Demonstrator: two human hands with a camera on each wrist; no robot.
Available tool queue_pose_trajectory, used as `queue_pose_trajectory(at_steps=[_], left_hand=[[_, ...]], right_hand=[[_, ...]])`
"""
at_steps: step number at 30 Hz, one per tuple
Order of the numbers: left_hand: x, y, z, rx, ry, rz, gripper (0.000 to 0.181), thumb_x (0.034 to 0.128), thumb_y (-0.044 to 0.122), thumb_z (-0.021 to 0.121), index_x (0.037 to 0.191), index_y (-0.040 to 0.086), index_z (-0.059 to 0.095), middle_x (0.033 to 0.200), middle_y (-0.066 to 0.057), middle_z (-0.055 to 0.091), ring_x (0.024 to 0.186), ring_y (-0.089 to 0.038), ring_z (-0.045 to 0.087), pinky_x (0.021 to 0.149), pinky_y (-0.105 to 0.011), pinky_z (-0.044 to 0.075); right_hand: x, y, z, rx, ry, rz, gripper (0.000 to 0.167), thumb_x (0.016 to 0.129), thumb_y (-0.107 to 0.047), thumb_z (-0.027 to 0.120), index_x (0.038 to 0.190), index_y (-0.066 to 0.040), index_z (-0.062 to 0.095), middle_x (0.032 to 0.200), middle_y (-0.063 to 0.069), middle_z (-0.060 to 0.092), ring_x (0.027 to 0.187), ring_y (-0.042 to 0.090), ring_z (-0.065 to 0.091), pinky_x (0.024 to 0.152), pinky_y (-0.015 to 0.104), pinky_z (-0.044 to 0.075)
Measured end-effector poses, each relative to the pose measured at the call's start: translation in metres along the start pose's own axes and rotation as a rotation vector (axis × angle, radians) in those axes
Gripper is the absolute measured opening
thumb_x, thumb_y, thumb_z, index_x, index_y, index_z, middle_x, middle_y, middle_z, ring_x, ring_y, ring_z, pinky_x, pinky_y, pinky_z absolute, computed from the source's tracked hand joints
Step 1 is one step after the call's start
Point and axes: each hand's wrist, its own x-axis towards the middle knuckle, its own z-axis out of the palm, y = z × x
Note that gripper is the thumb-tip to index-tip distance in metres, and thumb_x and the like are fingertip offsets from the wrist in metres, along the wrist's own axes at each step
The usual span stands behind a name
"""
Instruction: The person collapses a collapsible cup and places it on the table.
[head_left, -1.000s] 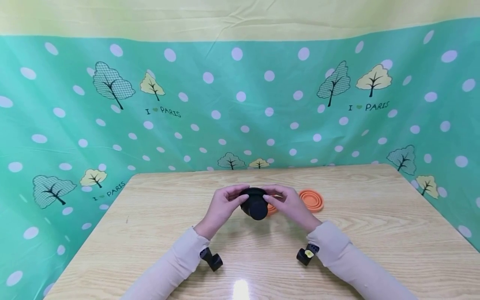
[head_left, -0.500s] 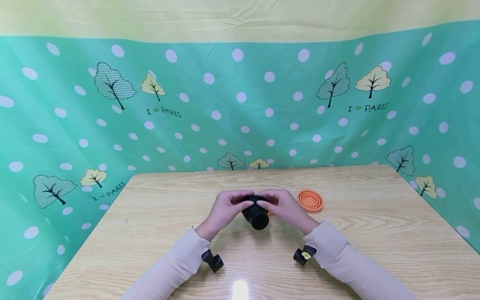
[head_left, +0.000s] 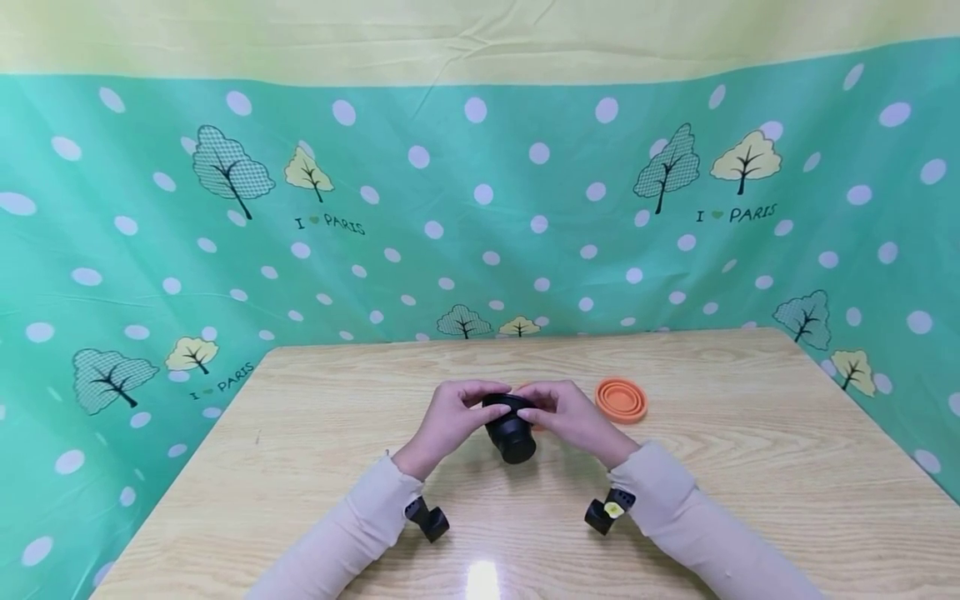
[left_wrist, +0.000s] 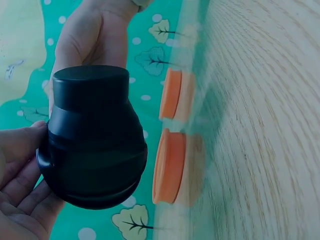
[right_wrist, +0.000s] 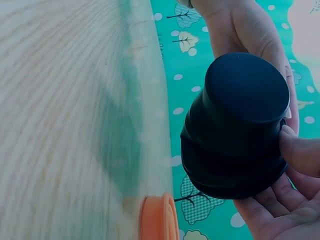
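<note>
Both hands hold a black collapsible cup point(head_left: 513, 442) above the middle of the table. Its wide rim is up between the hands, and its narrower base tilts down toward me. My left hand point(head_left: 448, 422) grips the rim from the left, with the thumb on the near side. My right hand point(head_left: 576, 419) grips it from the right in the same way. The left wrist view shows the cup's stepped side point(left_wrist: 95, 135) and flat base. One orange collapsed cup point(head_left: 621, 401) lies flat right of the hands. A second orange cup point(left_wrist: 170, 167) is mostly hidden behind the right hand in the head view.
A light wood table point(head_left: 315, 467) carries everything. Behind it hangs a green dotted cloth point(head_left: 487, 233) printed with trees. Black wrist cameras point(head_left: 432, 520) are strapped to both sleeves, low over the table.
The black cup has come slightly down and toward me, its base tipping lower and more of its side showing. The hands have moved a little closer together along the rim.
</note>
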Motion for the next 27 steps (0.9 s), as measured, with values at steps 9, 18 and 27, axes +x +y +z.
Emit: queue_pose_trajectory(at_steps=[9, 18, 27], left_hand=[[0.0004, -0.0011, -0.0006, -0.028, 0.020, -0.006, 0.031, 0.0870, 0.017, 0.069, 0.116, 0.005, 0.067, 0.116, -0.011, 0.066, 0.112, -0.023, 0.060, 0.097, -0.034, 0.046], [0.0009, -0.0007, -0.0021, -0.143, 0.010, -0.060, 0.040, 0.0943, 0.018, 0.059, 0.131, 0.002, 0.054, 0.133, -0.013, 0.055, 0.121, -0.024, 0.053, 0.098, -0.031, 0.044], [-0.0001, 0.0001, -0.0024, -0.179, -0.049, -0.040, 0.044, 0.0935, 0.010, 0.059, 0.135, -0.001, 0.048, 0.131, -0.018, 0.054, 0.116, -0.025, 0.055, 0.093, -0.023, 0.047]], right_hand=[[0.0001, 0.0011, 0.0015, -0.021, 0.062, -0.001, 0.024, 0.091, -0.003, 0.060, 0.113, 0.006, 0.062, 0.108, 0.020, 0.065, 0.092, 0.021, 0.064, 0.076, 0.043, 0.055], [0.0003, -0.0024, -0.0015, -0.040, 0.156, -0.065, 0.021, 0.092, -0.002, 0.059, 0.111, 0.004, 0.063, 0.105, 0.016, 0.066, 0.093, 0.020, 0.063, 0.081, 0.024, 0.051], [-0.0004, -0.0058, -0.0031, 0.014, 0.210, -0.091, 0.023, 0.092, -0.003, 0.058, 0.113, 0.005, 0.061, 0.107, 0.019, 0.064, 0.099, 0.022, 0.060, 0.083, 0.022, 0.050]])
